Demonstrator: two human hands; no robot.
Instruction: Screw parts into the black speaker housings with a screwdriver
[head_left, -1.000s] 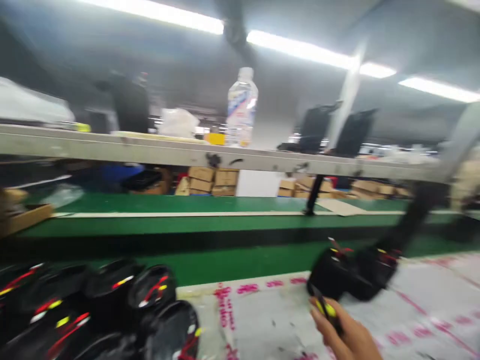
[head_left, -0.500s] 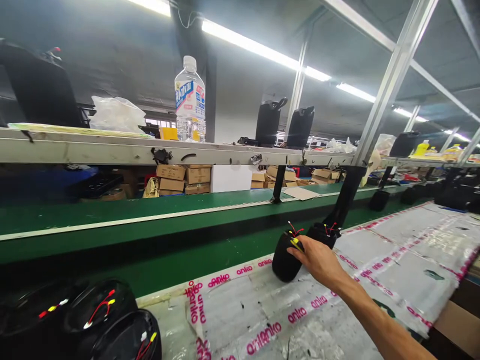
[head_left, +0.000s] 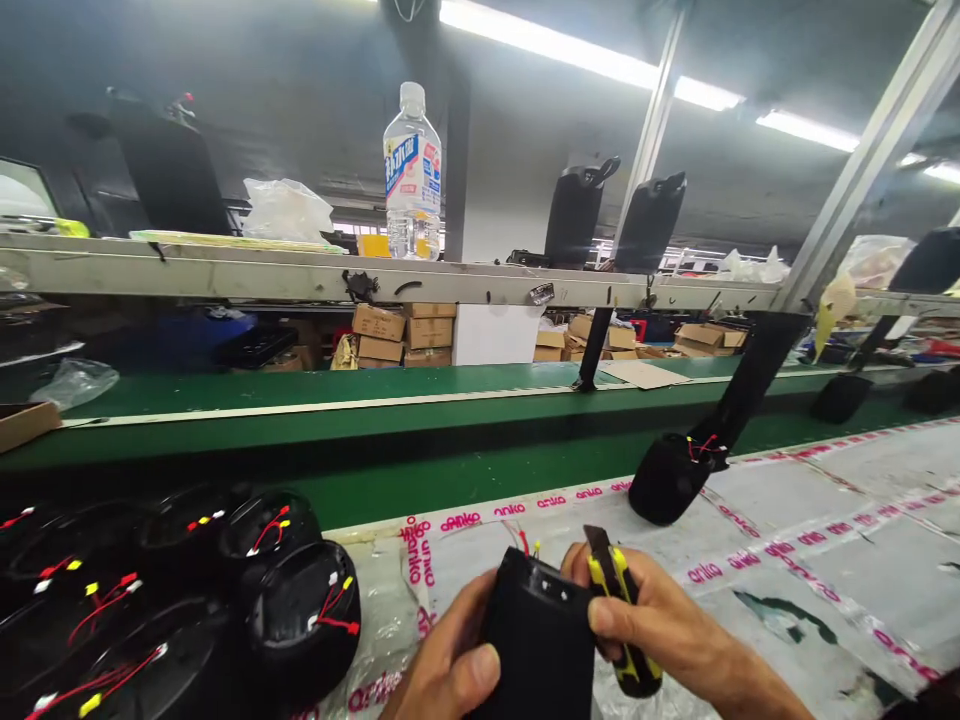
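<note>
My left hand (head_left: 459, 655) is wrapped round the side of a black, fabric-covered speaker-like housing (head_left: 538, 645), tilted close to me at the bottom middle. Red and yellow wires poke out behind its top edge, where a glossy panel with small white marks shows. A yellow-and-black utility knife (head_left: 636, 665) is gripped in my right hand (head_left: 667, 615), its dark tip pointing up. The fingers of that hand also lie against the housing's upper right corner. Beyond it, another black housing (head_left: 666, 482) with red wires sits on the covered bench.
Several round black housings (head_left: 300, 610) with wire connectors crowd the lower left. The bench has a plastic sheet with pink-printed tape (head_left: 510, 508). Behind it runs a green conveyor (head_left: 450, 480). A shelf (head_left: 300, 278) above carries a plastic bottle (head_left: 412, 185) and black speakers (head_left: 574, 215).
My right hand has drawn back from the far housings, bringing one close to me with the knife still held. My left hand has come into view on it. The view has turned left.
</note>
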